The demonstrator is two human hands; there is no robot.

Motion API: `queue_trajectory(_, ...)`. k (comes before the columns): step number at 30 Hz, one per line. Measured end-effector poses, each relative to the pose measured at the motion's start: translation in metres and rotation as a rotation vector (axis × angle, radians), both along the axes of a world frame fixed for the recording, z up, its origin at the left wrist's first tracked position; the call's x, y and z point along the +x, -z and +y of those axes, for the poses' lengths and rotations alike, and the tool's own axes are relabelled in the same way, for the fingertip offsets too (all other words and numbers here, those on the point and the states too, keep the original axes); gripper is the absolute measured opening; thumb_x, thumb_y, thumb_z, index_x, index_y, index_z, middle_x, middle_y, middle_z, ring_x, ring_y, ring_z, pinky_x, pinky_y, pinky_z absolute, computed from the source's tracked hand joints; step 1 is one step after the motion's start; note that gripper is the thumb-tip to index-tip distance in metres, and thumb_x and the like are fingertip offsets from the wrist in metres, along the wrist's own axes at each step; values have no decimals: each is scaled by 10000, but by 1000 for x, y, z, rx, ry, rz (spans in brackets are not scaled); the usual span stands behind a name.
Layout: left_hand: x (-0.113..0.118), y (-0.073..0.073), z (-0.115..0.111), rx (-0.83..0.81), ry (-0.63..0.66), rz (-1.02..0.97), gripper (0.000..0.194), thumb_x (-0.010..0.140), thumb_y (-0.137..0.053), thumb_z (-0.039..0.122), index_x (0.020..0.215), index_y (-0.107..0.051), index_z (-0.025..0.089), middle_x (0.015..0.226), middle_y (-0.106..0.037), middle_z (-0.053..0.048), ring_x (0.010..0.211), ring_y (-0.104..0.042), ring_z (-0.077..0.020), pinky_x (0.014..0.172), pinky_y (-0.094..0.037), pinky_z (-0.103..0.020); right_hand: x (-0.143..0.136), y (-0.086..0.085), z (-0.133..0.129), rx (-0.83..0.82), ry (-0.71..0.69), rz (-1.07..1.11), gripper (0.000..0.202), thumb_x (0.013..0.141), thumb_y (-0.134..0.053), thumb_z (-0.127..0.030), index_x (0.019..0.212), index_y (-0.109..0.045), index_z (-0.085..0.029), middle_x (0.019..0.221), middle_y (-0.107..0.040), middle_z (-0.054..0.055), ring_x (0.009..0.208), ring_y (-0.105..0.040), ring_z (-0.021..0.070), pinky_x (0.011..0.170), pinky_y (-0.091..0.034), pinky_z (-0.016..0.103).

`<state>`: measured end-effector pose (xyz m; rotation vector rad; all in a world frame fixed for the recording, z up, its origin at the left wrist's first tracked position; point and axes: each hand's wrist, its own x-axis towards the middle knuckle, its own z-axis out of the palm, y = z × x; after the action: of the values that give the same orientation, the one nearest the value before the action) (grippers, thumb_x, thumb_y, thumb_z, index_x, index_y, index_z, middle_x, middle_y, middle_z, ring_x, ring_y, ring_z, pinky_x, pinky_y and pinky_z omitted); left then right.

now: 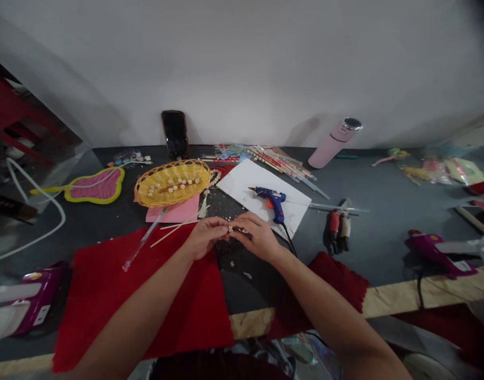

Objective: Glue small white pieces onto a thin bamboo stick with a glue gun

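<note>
My left hand (pixel 205 237) and my right hand (pixel 258 235) meet over the dark table, fingers pinched on a small cluster of pale beads (pixel 230 229). A thin dark piece with pale bits shows under my right fingers. Several small pale pieces lie on the table around my fingertips. Just beyond my left hand is a yellow woven basket (pixel 162 196) holding several pale bead clusters. A blue glue gun (pixel 276 201) rests on a white sheet (pixel 242 182) beyond my right hand.
Red cloth (pixel 107 295) lies under my left forearm. Thin sticks and a clear tube are near the basket. Pliers (pixel 334 232), a pink bottle (pixel 332 145), a phone (pixel 175 133), wrapped sticks (pixel 281 163) and purple devices (pixel 443 253) stand or lie around.
</note>
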<state>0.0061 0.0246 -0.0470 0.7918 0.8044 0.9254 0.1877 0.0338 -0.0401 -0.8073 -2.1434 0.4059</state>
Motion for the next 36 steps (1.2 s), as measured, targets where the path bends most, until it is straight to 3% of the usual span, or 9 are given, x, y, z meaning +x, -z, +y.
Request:
queue_trajectory(9,1,0,0,26,6,-10,164,686,-701,224,794,-670,105,652,-629,-32,590,-562,-91,595,-421,-207,0,2,0,10,-8,6,191,836,-574,-255,1019,-604,-209,910,-631,78,878,-585,176,776,-520,334)
queue_trajectory(14,2,-2,1,-18,-45,-53,170,652,-729,225,758,-668,107,679,-643,-35,585,-563,-83,588,-444,-202,6,1,1,-40,7,-21,299,805,-616,-309,1091,-575,-229,985,-625,81,946,-579,191,825,-507,357)
queue_trajectory(20,-3,-1,5,-99,-137,-162,144,680,-702,243,739,-660,119,757,-657,-37,595,-567,-74,614,-485,-221,28,-3,12,-73,266,-84,215,861,-521,-274,1061,-590,-234,1005,-615,77,954,-575,210,823,-489,361)
queue_trajectory(23,-3,0,6,-100,-132,-182,126,696,-688,232,736,-660,116,751,-655,-37,596,-566,-76,610,-487,-224,52,-14,20,-76,515,-199,197,861,-507,-331,975,-612,-210,961,-628,90,915,-581,227,765,-473,339)
queue_trajectory(27,-1,-3,4,-107,-133,-157,133,681,-704,227,729,-664,110,747,-662,-45,576,-559,-73,604,-489,-229,74,-32,26,-248,859,-429,300,864,-446,-440,887,-596,-181,836,-651,78,790,-604,221,640,-419,289)
queue_trajectory(30,0,-5,4,-108,-140,-141,142,685,-705,235,739,-672,109,748,-666,-48,586,-557,-71,614,-491,-226,78,-33,29,-419,867,-534,342,838,-453,-504,901,-580,-192,805,-663,59,748,-617,217,590,-391,274)
queue_trajectory(36,-1,-1,4,-91,-133,-160,126,716,-679,221,771,-672,108,776,-661,-48,613,-556,-69,610,-487,-214,84,-9,40,-534,822,-603,390,798,-474,-528,910,-605,-178,816,-675,88,783,-627,241,597,-394,286)
